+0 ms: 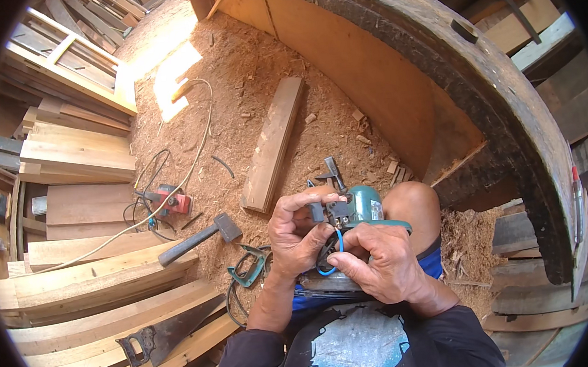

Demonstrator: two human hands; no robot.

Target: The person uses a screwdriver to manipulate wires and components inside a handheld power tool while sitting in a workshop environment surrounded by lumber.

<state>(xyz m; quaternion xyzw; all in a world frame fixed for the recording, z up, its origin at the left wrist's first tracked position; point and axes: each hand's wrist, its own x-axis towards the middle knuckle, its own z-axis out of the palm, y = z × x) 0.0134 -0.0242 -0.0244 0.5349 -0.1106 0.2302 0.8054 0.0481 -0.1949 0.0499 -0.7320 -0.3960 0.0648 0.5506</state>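
My left hand [297,234] is closed on a small dark grey switch block [337,210], held up between thumb and fingers. A blue wire [340,240] runs down from the block's lower side and loops toward my right hand [384,259]. That hand pinches the wire near its bend with thumb and forefinger. Just behind the switch lies the green body of a power tool [363,202], close to my bent knee. A green handle-shaped piece [247,275] with a black cord rests to the left of my left wrist.
A hammer [223,227] and a handsaw [156,340] lie on planks [96,286] at left. Near them is a red power tool [174,200] with cords. A long timber [274,144] lies on the shavings-covered floor. A large curved wooden piece [435,51] arches along the right.
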